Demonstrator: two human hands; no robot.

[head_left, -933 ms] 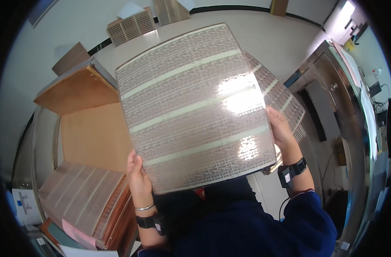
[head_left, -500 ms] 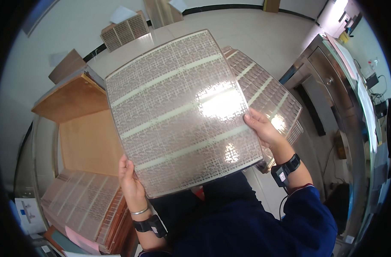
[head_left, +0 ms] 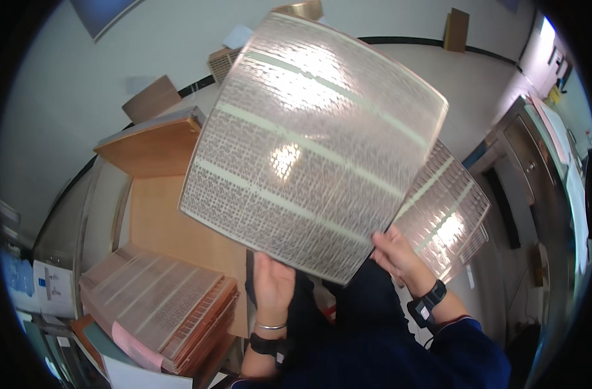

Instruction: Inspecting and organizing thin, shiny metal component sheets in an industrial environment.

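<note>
I hold up a large, thin circuit board panel with a dense fine pattern, pale green stripes and bright glare. My right hand is closed on its edge near the lower right corner, thumb on the front face. My left hand is at the lower edge, palm toward me, its fingertips partly hidden behind the panel. Beyond the held panel, to the right, lie similar panels, partly covered by it. A stack of such panels with copper-coloured edges is at my lower left.
A wooden board and an angled wooden ledge stand behind the left stack. Pink paper lies at its front. A metal desk with a drawer is on the right. Farther back, boards lean at the wall.
The panel has turned clockwise and its stripes now slope down to the right. My left hand has gone from its left side to the lower edge. The whole view has shifted.
</note>
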